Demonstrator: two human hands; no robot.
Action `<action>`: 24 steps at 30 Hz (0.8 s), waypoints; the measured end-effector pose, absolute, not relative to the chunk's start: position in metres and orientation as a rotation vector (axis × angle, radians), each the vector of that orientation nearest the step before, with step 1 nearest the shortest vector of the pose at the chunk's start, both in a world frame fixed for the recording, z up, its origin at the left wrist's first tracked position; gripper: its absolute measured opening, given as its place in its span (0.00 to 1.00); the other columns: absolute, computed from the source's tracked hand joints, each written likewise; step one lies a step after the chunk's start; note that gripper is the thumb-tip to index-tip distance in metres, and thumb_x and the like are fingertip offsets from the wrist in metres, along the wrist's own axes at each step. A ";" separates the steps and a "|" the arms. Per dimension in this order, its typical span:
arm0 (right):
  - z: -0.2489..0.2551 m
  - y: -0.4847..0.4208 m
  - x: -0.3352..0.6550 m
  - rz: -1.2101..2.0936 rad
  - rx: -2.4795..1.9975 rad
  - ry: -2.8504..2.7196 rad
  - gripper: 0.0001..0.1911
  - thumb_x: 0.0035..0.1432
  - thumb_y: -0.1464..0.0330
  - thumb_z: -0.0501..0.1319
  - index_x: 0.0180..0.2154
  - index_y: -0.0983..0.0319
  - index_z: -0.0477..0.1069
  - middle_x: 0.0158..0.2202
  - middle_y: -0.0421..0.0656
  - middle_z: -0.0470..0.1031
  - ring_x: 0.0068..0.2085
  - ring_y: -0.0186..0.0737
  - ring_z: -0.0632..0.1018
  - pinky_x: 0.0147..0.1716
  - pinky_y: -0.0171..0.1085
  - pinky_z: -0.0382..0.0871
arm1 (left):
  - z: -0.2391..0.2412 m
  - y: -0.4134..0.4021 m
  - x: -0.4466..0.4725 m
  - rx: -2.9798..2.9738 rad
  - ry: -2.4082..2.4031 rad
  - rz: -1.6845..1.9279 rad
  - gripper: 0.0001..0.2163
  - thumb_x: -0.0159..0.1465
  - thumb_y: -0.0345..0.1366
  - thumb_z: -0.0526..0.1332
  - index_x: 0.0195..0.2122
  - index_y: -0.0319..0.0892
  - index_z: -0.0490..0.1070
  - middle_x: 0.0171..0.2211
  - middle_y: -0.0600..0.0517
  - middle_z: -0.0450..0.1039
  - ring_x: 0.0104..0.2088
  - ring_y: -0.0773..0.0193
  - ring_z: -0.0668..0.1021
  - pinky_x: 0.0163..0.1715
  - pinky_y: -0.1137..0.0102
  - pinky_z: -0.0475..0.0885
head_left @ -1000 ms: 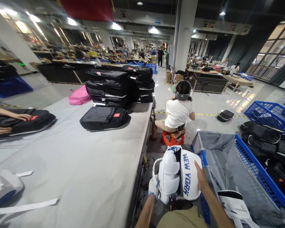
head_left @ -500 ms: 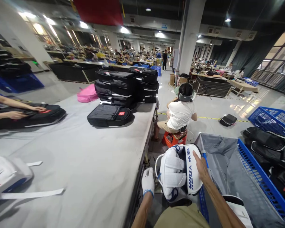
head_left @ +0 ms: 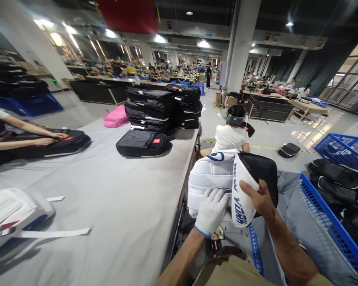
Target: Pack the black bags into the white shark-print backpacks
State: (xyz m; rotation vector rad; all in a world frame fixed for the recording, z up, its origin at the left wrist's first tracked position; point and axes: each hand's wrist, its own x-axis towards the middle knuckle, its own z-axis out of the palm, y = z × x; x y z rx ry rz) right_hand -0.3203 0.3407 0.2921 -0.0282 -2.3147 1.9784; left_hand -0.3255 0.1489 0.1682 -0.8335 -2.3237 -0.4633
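While lifted beside table (head_left: 113,206) | bag (head_left: 214,178) gripped: left hand (head_left: 211,210) gloved, right hand (head_left: 258,198) pinching panel | not yet set down

A bag factory floor — stacked black bags (head_left: 164,109), long worktables (head_left: 113,198), blue crates (head_left: 343,149).

The grey table (head_left: 107,206) bears black bags (head_left: 155,115), a pink bag (head_left: 115,117), a white backpack (head_left: 12,214).

White padded cloth backpack (head_left: 209,180), knit cotton glove (head_left: 211,210), matt grey table (head_left: 113,206), blue plastic crate (head_left: 325,216)
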 end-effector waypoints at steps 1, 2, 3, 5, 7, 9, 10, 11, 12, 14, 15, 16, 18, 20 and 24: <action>0.295 0.335 -0.314 1.982 0.047 -2.335 0.34 0.54 0.41 0.75 0.21 0.60 0.66 0.21 0.40 0.67 0.26 0.34 0.65 0.24 0.36 0.60 | 0.168 0.149 -0.327 -0.834 -2.323 -0.439 0.11 0.75 0.32 0.64 0.55 0.43 0.81 0.54 0.43 0.84 0.53 0.48 0.80 0.57 0.50 0.71; 0.297 0.329 -0.309 1.988 0.133 -2.362 0.33 0.56 0.42 0.74 0.22 0.60 0.65 0.21 0.39 0.66 0.26 0.34 0.64 0.24 0.35 0.60 | 0.166 0.148 -0.328 -0.823 -2.326 -0.429 0.10 0.75 0.33 0.65 0.55 0.42 0.81 0.54 0.43 0.83 0.53 0.48 0.80 0.55 0.50 0.70; 0.297 0.323 -0.306 1.995 0.219 -2.391 0.33 0.58 0.42 0.72 0.22 0.60 0.64 0.21 0.39 0.65 0.27 0.34 0.64 0.25 0.35 0.60 | 0.162 0.147 -0.328 -0.806 -2.332 -0.424 0.10 0.74 0.32 0.66 0.55 0.42 0.81 0.54 0.42 0.83 0.53 0.47 0.80 0.54 0.51 0.70; 0.294 0.311 -0.305 1.998 0.342 -2.435 0.31 0.62 0.44 0.69 0.22 0.60 0.63 0.22 0.38 0.63 0.28 0.33 0.62 0.26 0.35 0.59 | 0.149 0.142 -0.326 -0.776 -2.354 -0.409 0.11 0.73 0.30 0.67 0.55 0.39 0.81 0.55 0.41 0.83 0.54 0.46 0.79 0.55 0.51 0.69; 0.290 0.301 -0.307 1.999 0.394 -2.457 0.30 0.64 0.46 0.67 0.23 0.60 0.63 0.23 0.38 0.63 0.29 0.33 0.62 0.27 0.35 0.60 | 0.133 0.136 -0.323 -0.755 -2.390 -0.376 0.11 0.73 0.28 0.67 0.55 0.38 0.81 0.56 0.40 0.83 0.54 0.45 0.79 0.55 0.51 0.69; 0.286 0.293 -0.311 2.036 0.416 -2.452 0.28 0.66 0.48 0.67 0.24 0.60 0.65 0.24 0.39 0.65 0.30 0.34 0.64 0.30 0.35 0.63 | 0.117 0.131 -0.321 -0.761 -2.415 -0.355 0.11 0.72 0.27 0.66 0.54 0.39 0.81 0.56 0.41 0.83 0.53 0.46 0.79 0.55 0.51 0.69; 0.284 0.290 -0.313 2.066 0.430 -2.444 0.27 0.66 0.48 0.67 0.25 0.60 0.65 0.24 0.38 0.65 0.30 0.35 0.65 0.32 0.36 0.66 | 0.111 0.130 -0.319 -0.769 -2.418 -0.354 0.11 0.72 0.26 0.66 0.53 0.39 0.82 0.55 0.41 0.83 0.53 0.46 0.79 0.54 0.51 0.69; 0.283 0.287 -0.314 2.096 0.443 -2.435 0.27 0.66 0.48 0.67 0.24 0.59 0.65 0.23 0.38 0.65 0.30 0.35 0.66 0.34 0.36 0.68 | 0.106 0.129 -0.319 -0.776 -2.417 -0.358 0.10 0.72 0.26 0.66 0.52 0.39 0.82 0.54 0.41 0.83 0.52 0.47 0.79 0.54 0.51 0.69; 0.283 0.285 -0.315 2.117 0.452 -2.424 0.28 0.65 0.48 0.67 0.24 0.59 0.65 0.23 0.38 0.65 0.30 0.35 0.66 0.35 0.36 0.69 | 0.102 0.129 -0.318 -0.780 -2.415 -0.363 0.10 0.72 0.26 0.66 0.52 0.39 0.82 0.53 0.41 0.83 0.52 0.47 0.79 0.54 0.51 0.70; 0.284 0.282 -0.316 2.132 0.460 -2.408 0.27 0.65 0.48 0.68 0.24 0.59 0.66 0.23 0.38 0.65 0.30 0.36 0.67 0.35 0.36 0.70 | 0.099 0.129 -0.317 -0.783 -2.417 -0.364 0.09 0.71 0.27 0.66 0.51 0.39 0.82 0.49 0.41 0.84 0.50 0.47 0.80 0.52 0.52 0.72; 0.284 0.281 -0.316 2.134 0.467 -2.408 0.26 0.64 0.48 0.68 0.25 0.59 0.67 0.24 0.38 0.66 0.31 0.36 0.67 0.35 0.36 0.69 | 0.099 0.129 -0.318 -0.786 -2.421 -0.361 0.09 0.72 0.28 0.66 0.50 0.39 0.83 0.47 0.41 0.84 0.49 0.46 0.80 0.51 0.52 0.72; 0.284 0.281 -0.315 2.139 0.475 -2.414 0.26 0.65 0.48 0.68 0.26 0.60 0.68 0.24 0.39 0.67 0.31 0.36 0.67 0.34 0.36 0.69 | 0.099 0.129 -0.318 -0.796 -2.423 -0.359 0.09 0.72 0.28 0.66 0.50 0.40 0.83 0.46 0.41 0.84 0.48 0.46 0.81 0.50 0.52 0.73; 0.283 0.281 -0.314 2.159 0.505 -2.437 0.27 0.65 0.48 0.67 0.25 0.59 0.67 0.24 0.38 0.65 0.31 0.35 0.66 0.34 0.36 0.67 | 0.099 0.129 -0.319 -0.832 -2.425 -0.381 0.10 0.72 0.28 0.65 0.52 0.40 0.83 0.47 0.39 0.84 0.49 0.45 0.81 0.50 0.52 0.74; 0.283 0.281 -0.312 2.157 0.552 -2.466 0.28 0.66 0.47 0.66 0.24 0.59 0.63 0.23 0.37 0.62 0.30 0.34 0.64 0.32 0.35 0.65 | 0.100 0.128 -0.322 -0.864 -2.456 -0.473 0.12 0.73 0.28 0.64 0.54 0.41 0.83 0.49 0.38 0.84 0.52 0.44 0.81 0.51 0.52 0.75; 0.288 0.281 -0.311 2.017 0.666 -2.551 0.31 0.67 0.47 0.64 0.24 0.58 0.56 0.24 0.35 0.54 0.28 0.31 0.58 0.28 0.34 0.55 | 0.104 0.128 -0.330 -0.779 -2.550 -0.811 0.14 0.73 0.31 0.63 0.55 0.45 0.84 0.52 0.40 0.83 0.54 0.46 0.81 0.56 0.50 0.76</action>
